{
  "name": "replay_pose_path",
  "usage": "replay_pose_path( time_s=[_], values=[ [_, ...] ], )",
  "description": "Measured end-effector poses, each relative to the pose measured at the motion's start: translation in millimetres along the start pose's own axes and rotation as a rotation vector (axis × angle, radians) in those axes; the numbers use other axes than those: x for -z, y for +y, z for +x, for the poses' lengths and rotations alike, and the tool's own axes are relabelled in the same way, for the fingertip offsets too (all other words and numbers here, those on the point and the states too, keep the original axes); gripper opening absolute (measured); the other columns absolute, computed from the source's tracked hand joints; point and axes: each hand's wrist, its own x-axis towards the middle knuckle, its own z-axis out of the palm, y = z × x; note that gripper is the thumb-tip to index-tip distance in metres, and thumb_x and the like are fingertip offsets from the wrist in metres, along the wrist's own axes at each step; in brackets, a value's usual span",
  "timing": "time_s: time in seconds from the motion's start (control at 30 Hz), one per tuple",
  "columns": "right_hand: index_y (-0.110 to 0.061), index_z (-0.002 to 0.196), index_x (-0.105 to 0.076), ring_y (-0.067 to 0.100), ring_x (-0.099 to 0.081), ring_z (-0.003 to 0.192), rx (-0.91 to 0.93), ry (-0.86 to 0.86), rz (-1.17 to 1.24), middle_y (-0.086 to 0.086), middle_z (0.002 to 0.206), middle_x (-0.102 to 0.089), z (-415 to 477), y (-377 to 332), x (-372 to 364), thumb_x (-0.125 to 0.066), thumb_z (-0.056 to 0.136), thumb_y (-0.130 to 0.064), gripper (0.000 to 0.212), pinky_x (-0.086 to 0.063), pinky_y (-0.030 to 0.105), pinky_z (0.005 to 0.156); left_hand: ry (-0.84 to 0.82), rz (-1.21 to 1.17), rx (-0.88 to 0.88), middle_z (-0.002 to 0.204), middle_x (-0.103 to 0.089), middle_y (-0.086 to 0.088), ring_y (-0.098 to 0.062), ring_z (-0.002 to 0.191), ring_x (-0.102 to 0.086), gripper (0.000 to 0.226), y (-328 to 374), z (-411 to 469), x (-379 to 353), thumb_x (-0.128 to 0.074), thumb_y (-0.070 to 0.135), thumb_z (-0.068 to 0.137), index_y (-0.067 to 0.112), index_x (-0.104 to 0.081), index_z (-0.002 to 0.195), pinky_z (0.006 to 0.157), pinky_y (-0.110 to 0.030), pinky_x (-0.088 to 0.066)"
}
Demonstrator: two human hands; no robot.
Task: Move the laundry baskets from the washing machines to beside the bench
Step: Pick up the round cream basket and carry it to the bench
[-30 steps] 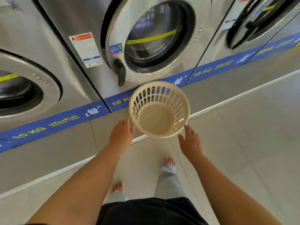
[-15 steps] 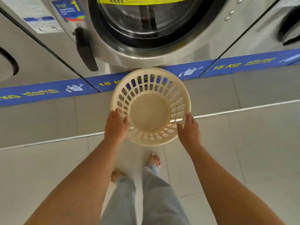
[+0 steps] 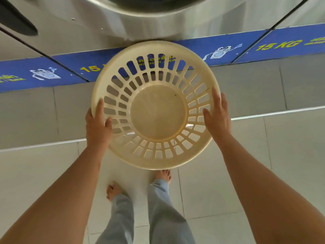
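Steel-fronted washing machines (image 3: 158, 20) fill the top of the frame, a blue capacity band (image 3: 246, 48) along their base above a grey plinth and pale floor tiles (image 3: 44, 173). A person stands barefoot before the middle machine with a cream, slotted laundry basket (image 3: 156, 104) between both arms, empty, its open mouth facing the camera. The left hand (image 3: 98, 125) wraps the basket's left rim, thumb lying over the top edge and fingers curled to the wall. The right hand (image 3: 217, 115) is at the right rim with its fingers spread flat against the inside wall. The basket sits at the foot of the machines, partly hiding the blue band; whether it has cleared the floor cannot be told.

By the look of it, the job is only at its start: the pickup is in hand, and the carry to the bench, which is out of view, remains, as do any other baskets. Half a second ago both hands were only touching the basket's outside; now they are gripping its rim, and the camera has dropped closer, leaving the machine door cropped out.
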Motion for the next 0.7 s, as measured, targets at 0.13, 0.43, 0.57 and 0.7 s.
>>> replay_pose_path(
  time_s=[0.13, 0.43, 0.57, 0.7],
  values=[
    [-0.04, 0.151, -0.019, 0.026, -0.053, 0.114, 0.058, 0.089, 0.065, 0.007, 0.15, -0.033, 12, 7, -12, -0.047, 0.093, -0.001, 0.075, -0.041, 0.022, 0.065, 0.054, -0.079, 0.035, 0.14, -0.036, -0.017, -0.035, 0.123, -0.046, 0.068, 1, 3, -5, -0.047, 0.005, 0.094, 0.042, -0.027, 0.148, 0.1, -0.042, -0.039],
    [-0.038, 0.151, -0.02, 0.018, -0.053, 0.1, 0.023, 0.061, 0.047, 0.008, 0.141, -0.044, -6, -5, -5, -0.047, 0.096, -0.002, 0.072, -0.044, 0.027, 0.072, 0.08, -0.125, 0.095, 0.13, -0.044, -0.014, -0.033, 0.116, -0.051, 0.07, -7, -10, 10, -0.046, 0.004, 0.093, 0.047, -0.03, 0.145, 0.096, -0.041, -0.042],
    [-0.042, 0.15, -0.021, 0.025, -0.057, 0.101, 0.031, 0.043, 0.052, 0.006, 0.141, -0.045, -38, -22, -2, -0.046, 0.095, -0.002, 0.072, -0.052, 0.036, 0.075, 0.09, -0.139, 0.101, 0.132, -0.044, -0.012, -0.033, 0.115, -0.052, 0.069, -28, -34, 31, -0.046, 0.004, 0.094, 0.048, -0.03, 0.145, 0.096, -0.043, -0.043],
    [-0.042, 0.149, -0.022, 0.028, -0.059, 0.098, 0.045, 0.034, 0.035, 0.008, 0.139, -0.047, -78, -47, -6, -0.047, 0.094, -0.003, 0.071, -0.053, 0.042, 0.078, 0.098, -0.165, 0.109, 0.134, -0.044, -0.009, -0.032, 0.114, -0.053, 0.066, -63, -57, 60, -0.045, 0.006, 0.096, 0.049, -0.03, 0.144, 0.093, -0.042, -0.045]
  ],
)
